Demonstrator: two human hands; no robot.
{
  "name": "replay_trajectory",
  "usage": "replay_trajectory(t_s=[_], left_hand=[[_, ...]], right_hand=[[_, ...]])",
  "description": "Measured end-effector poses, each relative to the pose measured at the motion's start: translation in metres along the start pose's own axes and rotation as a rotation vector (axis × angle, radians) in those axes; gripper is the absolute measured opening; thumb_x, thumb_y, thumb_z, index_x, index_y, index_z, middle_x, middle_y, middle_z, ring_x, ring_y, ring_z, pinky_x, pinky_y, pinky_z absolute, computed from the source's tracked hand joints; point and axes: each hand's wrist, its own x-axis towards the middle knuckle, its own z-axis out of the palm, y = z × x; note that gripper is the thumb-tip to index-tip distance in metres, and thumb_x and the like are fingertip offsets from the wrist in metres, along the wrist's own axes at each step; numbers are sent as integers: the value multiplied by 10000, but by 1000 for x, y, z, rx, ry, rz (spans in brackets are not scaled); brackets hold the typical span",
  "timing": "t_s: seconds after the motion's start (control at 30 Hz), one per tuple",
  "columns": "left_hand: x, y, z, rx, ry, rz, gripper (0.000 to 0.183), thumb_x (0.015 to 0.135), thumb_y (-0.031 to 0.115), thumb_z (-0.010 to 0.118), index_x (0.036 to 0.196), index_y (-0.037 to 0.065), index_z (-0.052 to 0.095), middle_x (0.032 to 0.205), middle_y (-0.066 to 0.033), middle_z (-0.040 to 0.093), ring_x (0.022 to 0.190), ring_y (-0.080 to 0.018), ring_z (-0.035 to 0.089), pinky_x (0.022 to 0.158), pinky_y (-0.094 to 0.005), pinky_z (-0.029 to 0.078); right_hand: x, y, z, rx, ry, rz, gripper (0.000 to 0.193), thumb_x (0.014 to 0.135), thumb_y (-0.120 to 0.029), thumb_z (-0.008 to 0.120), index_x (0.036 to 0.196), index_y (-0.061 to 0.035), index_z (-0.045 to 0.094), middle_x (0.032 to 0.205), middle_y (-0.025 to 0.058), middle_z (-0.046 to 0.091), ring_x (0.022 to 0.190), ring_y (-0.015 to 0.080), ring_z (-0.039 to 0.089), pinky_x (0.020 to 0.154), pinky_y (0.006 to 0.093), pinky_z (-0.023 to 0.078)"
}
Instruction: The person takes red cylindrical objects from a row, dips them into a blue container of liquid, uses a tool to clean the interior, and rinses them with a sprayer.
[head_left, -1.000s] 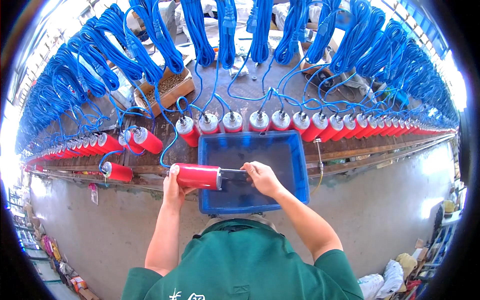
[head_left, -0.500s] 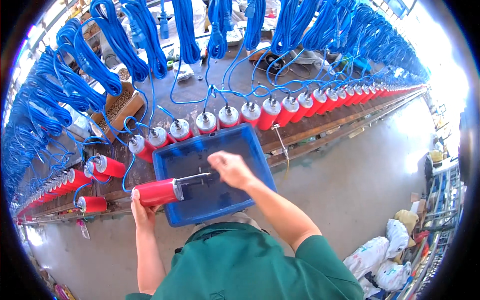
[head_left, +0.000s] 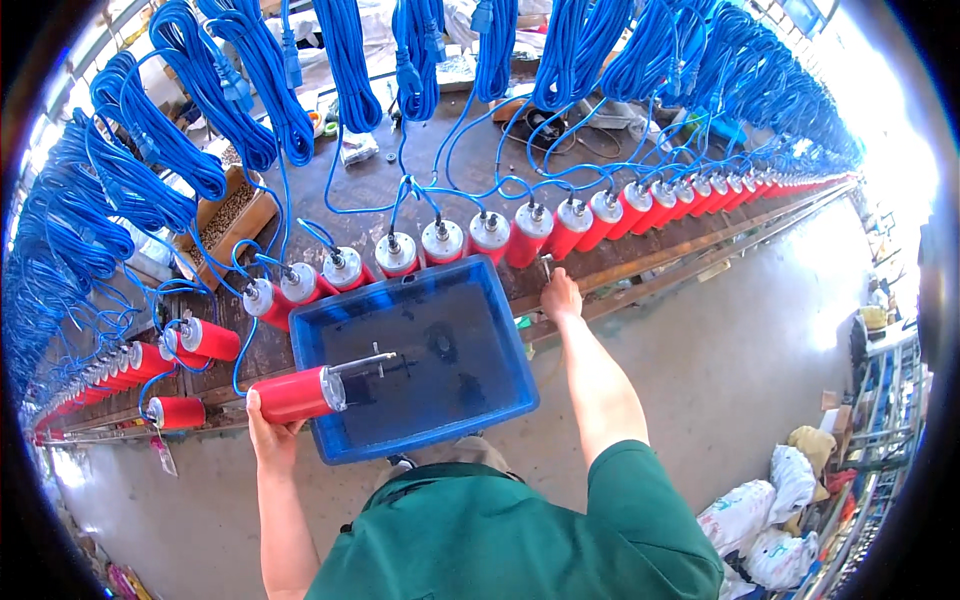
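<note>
— Red cylinder (head_left: 292,396): location?

— In the left hand (head_left: 275,435), nearly level, its right end over the left side of the blue tub (head_left: 440,432). That hand grips the barrel close to its left end, from below.

— And the rod (head_left: 358,363)?

— Thin, metal, jutting from the end cap (head_left: 334,389) over the tub; no hand on it.

— Right hand (head_left: 562,296)?

— Past the tub's right side, at the edge of the bench (head_left: 370,185), just beside a small metal fitting (head_left: 547,264). Fingers look curled, but the palm side is hidden; cannot tell whether they grip it.

— Handling estimate?

— Judged stiff and fairly heavy for its size. Glossy skin, probably slick if wet. Rod is likely the weak part: a knock could bend it. The blue cord (head_left: 240,362) running to the left end may tug.

— Best hold?

— Round the mid-barrel, palm beneath; an end grip probably lets the rod side dip. Avoid lifting by rod or cord.

— Surroundings?

— A row of similar cylinders (head_left: 441,241) beyond the tub; cord bundles (head_left: 348,65) hang above.
</note>
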Motion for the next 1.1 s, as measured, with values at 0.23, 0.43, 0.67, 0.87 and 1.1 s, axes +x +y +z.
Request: replay_trajectory(t_s=[0.23,0.43,0.67,0.87,1.1], left_hand=[[-6,2,5,2,-25,6,638,994,660,635,1338,124,603,1252,-126,735,1119,-295,751,886,-495,651],[3,3,0,-23,-47,-42,650,1003,620,630,1329,58,610,1252,-160,736,1117,-327,754,890,-502,673],[1,2,-6,19,-89,-66,752,932,741,661,1349,118,603,1249,-105,742,1121,-268,745,917,-439,640],[5,1,-6,-2,-65,-91,769,918,743,677,1362,123,577,1258,-108,726,1139,-265,733,920,-447,634],[8,-1,-12,-14,-78,-95,752,932,729,667,1371,127,567,1269,-123,717,1133,-284,733,905,-455,643]], right_hand=[[-107,-30,-127,1257,-90,114,246,1115,-266,559,1309,-116,559,800,7,501,608,103,480,494,292,421],[-196,-82,-210,1601,-194,-85,285,1144,-198,504,1427,-176,474,760,-12,461,547,57,371,423,223,307],[-213,-180,-163,1346,-602,-13,13,1066,-105,579,1059,-103,589,724,11,575,458,48,425,371,229,318],[-209,-233,-104,1215,-808,157,146,1032,-104,522,1012,-45,653,770,47,594,481,66,407,382,242,294],[-210,-251,-88,1327,-830,203,173,1017,-85,487,979,-19,642,768,74,593,469,68,387,386,245,296]])
